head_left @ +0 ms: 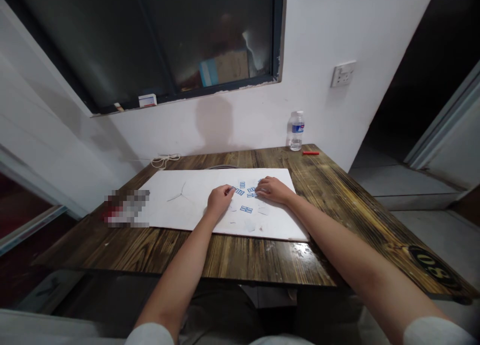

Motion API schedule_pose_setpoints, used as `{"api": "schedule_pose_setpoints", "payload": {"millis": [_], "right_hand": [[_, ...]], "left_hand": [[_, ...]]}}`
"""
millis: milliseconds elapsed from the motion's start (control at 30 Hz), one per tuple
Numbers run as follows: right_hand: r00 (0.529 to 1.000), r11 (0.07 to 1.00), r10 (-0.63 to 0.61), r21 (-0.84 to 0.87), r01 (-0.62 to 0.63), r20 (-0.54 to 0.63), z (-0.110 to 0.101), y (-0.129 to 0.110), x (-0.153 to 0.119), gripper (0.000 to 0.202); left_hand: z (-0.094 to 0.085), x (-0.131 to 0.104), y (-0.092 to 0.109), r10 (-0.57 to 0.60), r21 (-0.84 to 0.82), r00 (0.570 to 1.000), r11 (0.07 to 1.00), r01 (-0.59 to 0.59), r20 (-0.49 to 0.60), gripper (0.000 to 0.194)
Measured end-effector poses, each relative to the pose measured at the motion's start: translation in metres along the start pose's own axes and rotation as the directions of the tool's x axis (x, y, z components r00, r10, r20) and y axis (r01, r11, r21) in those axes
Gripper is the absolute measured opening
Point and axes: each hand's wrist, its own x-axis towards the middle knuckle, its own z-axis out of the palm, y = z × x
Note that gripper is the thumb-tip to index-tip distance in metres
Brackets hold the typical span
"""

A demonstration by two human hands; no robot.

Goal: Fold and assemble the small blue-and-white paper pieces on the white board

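Observation:
A white board (198,195) lies flat on the wooden table, with several small pieces printed in blue lines (246,209) scattered on its right half. My left hand (219,202) is closed, thumb and fingertips pinched at the edge of one small blue-lined piece (239,191). Across from it, my right hand (274,190) rests low over the board with curled fingers, their tips at another blue-lined piece (252,195). What sits under those right fingertips is hidden. Faint pale scraps (263,211) lie nearer to me.
Dark lines form a three-armed mark (181,193) on the board's left half. A water bottle (296,131) and a red pen-like stick (311,153) are at the wooden table's (168,250) back right. A white cord (165,159) lies back left, above a blurred patch (127,209).

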Motion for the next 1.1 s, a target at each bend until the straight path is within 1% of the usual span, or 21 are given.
{"api": "schedule_pose_setpoints", "payload": {"millis": [100,200,367,500,733,900,1100], "right_hand": [[1.000,1.000,-0.009,-0.008,0.009,0.013,0.000,0.000,0.000,0.022],[1.000,1.000,-0.010,-0.003,0.010,0.011,0.000,0.000,0.000,0.021],[1.000,1.000,-0.006,0.011,0.006,-0.001,0.001,0.000,-0.001,0.019],[1.000,1.000,-0.012,0.008,0.012,-0.008,0.001,0.000,-0.001,0.021],[1.000,1.000,-0.012,-0.014,0.012,-0.014,0.001,0.000,0.000,0.020],[1.000,1.000,-0.014,-0.023,0.014,-0.012,0.001,0.000,0.000,0.021],[1.000,1.000,-0.020,-0.014,0.020,-0.002,0.001,0.000,-0.001,0.021]], "left_hand": [[0.004,0.001,-0.003,-0.039,-0.137,0.999,0.990,0.038,-0.007,0.027],[0.006,0.002,-0.005,-0.094,-0.265,0.996,0.960,0.088,-0.011,0.029],[0.007,0.006,-0.007,-0.195,-0.393,0.980,0.905,0.164,-0.039,0.034],[0.009,0.010,-0.013,-0.265,-0.460,0.963,0.861,0.216,-0.042,0.038],[0.012,0.012,-0.022,-0.377,-0.573,0.926,0.754,0.321,0.023,0.042],[0.012,0.011,-0.021,-0.415,-0.630,0.908,0.690,0.356,0.058,0.045],[0.010,0.010,-0.018,-0.425,-0.659,0.904,0.665,0.352,0.053,0.047]]}}
